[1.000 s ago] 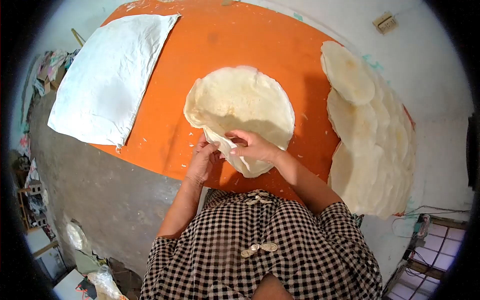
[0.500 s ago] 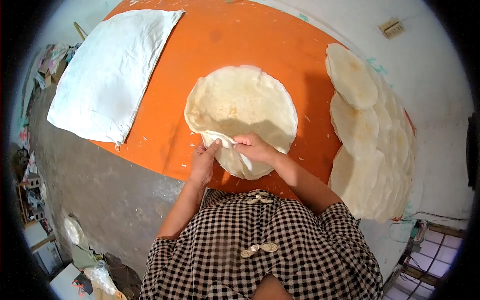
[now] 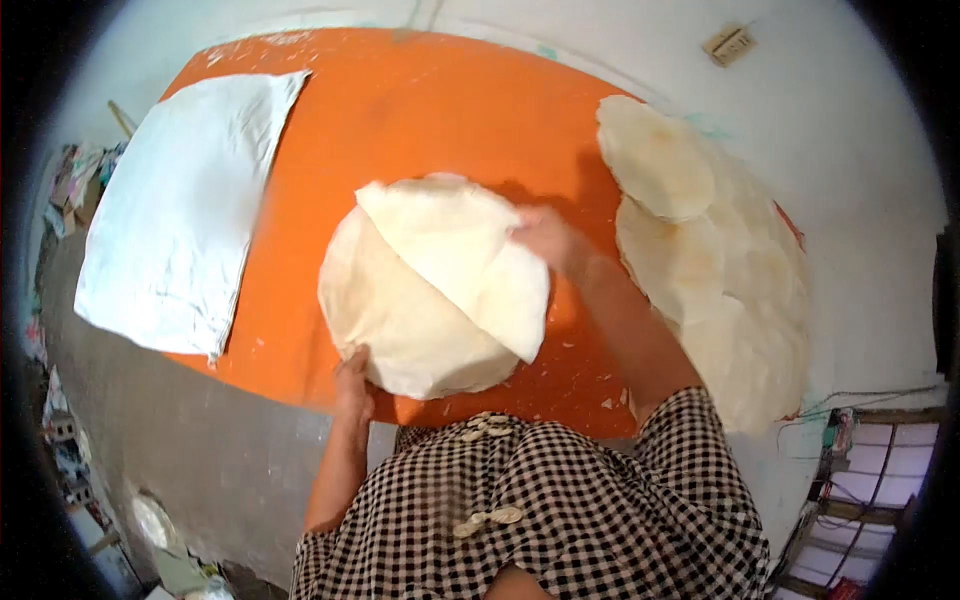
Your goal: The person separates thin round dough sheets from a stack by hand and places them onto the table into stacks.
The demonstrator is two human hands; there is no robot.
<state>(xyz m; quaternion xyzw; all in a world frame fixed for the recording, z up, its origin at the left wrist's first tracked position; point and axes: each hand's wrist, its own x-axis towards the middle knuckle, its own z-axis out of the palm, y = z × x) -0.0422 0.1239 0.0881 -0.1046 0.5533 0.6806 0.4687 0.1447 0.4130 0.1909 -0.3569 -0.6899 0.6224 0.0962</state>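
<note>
A stack of thin round flatbreads [image 3: 400, 320] lies on the orange table in front of me. Its top flatbread [image 3: 465, 245] is lifted and folded over toward the upper right, with a straight fold line running diagonally across the stack. My right hand [image 3: 548, 238], slightly blurred, pinches this flatbread at its right edge. At the lower left rim of the stack, my left hand [image 3: 353, 382] has its fingers closed on the edge of the flatbreads below; how many layers it grips is hidden.
Many overlapping flatbreads [image 3: 740, 300] are spread along the right side of the orange table [image 3: 450, 110]. On the left side lies a white cloth [image 3: 170, 215], hanging to the table's edge. A wall with a socket [image 3: 728, 45] stands behind. Concrete floor [image 3: 230, 430] shows at lower left.
Both hands were together at the stack's near edge, separating a layer. My right hand has swung up and right with the top flatbread; my left hand has stayed at the lower left rim.
</note>
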